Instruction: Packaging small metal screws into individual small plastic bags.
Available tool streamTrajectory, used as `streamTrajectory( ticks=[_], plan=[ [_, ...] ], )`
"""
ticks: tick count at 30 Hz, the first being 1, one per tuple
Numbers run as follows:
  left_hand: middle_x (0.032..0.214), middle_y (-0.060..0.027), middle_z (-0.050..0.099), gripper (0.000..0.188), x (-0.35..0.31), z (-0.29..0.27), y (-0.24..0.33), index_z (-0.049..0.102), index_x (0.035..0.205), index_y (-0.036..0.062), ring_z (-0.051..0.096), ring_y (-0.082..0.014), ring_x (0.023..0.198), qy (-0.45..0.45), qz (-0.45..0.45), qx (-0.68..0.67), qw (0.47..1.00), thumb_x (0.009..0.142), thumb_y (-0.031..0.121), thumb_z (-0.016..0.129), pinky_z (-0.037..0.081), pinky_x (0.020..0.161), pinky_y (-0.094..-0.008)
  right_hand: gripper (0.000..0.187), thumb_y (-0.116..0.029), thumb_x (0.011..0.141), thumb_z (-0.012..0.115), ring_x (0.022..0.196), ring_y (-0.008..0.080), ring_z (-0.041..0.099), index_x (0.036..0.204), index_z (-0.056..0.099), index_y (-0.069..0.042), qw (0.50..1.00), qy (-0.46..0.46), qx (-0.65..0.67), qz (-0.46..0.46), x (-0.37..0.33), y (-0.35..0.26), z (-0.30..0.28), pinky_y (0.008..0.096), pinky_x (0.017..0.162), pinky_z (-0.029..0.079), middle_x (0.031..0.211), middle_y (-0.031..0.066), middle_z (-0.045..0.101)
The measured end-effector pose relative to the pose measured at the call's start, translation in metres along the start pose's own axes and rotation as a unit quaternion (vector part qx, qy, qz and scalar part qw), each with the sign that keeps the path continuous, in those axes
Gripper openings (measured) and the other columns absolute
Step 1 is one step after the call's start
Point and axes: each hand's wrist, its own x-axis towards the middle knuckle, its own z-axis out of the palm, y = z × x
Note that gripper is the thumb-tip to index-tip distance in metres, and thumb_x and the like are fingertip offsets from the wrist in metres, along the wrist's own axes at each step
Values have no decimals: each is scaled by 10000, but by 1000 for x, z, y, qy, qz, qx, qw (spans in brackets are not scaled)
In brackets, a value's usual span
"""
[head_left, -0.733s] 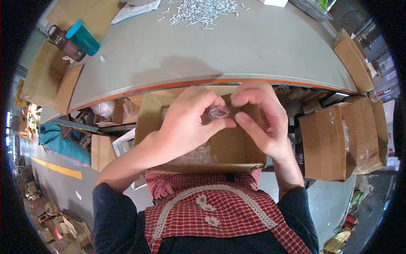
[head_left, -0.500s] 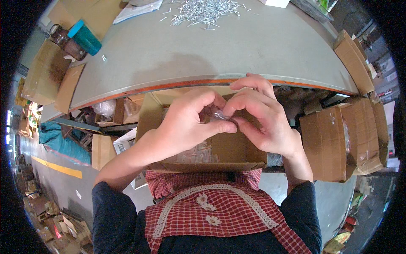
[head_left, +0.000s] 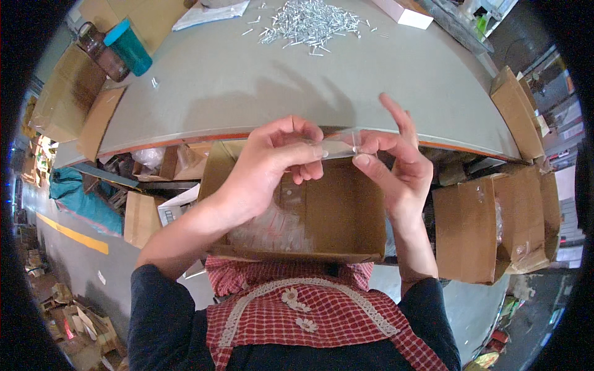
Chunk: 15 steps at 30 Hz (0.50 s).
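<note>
The person's left hand (head_left: 263,164) pinches one end of a small clear plastic bag (head_left: 339,148) between thumb and curled fingers, while the right hand (head_left: 399,167) closes thumb and forefinger on the bag's other end, with another finger of that hand pointing up and away from the pinch. The bag spans the gap between the two grips, thin and see-through, so its outline is hard to make out. Directly below the grips sits an open brown cardboard box (head_left: 349,207); on the left side of its inside, nearer the left hand, lies a heap of flat clear plastic bags with red lines (head_left: 272,230). Just beyond the grips runs the orange-red front edge of a grey-topped worktable (head_left: 247,93), and well beyond them on that top lies a loose pile of slim silvery metal screw-like pieces (head_left: 312,26). Far to the left of the grips, past the table's near edge, a teal cup with a lighter rim (head_left: 130,49) leans beside a dark brown see-through bottle (head_left: 102,52). Right of the right hand, well apart from it, stand open brown cardboard cartons (head_left: 465,229). On the near side of the grips is the person's red-and-white checked apron (head_left: 303,321).
</note>
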Motion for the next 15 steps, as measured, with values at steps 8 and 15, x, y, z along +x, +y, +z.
streamTrajectory(
  ticks=[8,15],
  plan=[
    [981,-139,658,374,39,-4,13,565,1124,63,644,-320,904,167,436,549,693,781,34,710,528,801,-431,89,-58,810,741,1401,331,452,881,722,-108,928,24,-318,-193,42,-4,10,567,1212,78,1030,-6,759],
    [702,-172,654,273,103,-35,3,638,844,20,639,-383,641,197,317,550,747,867,275,734,511,629,-472,76,-135,832,739,1132,275,645,903,730,-110,965,-64,-184,-178,131,30,19,517,1107,365,1007,36,743]
  ],
)
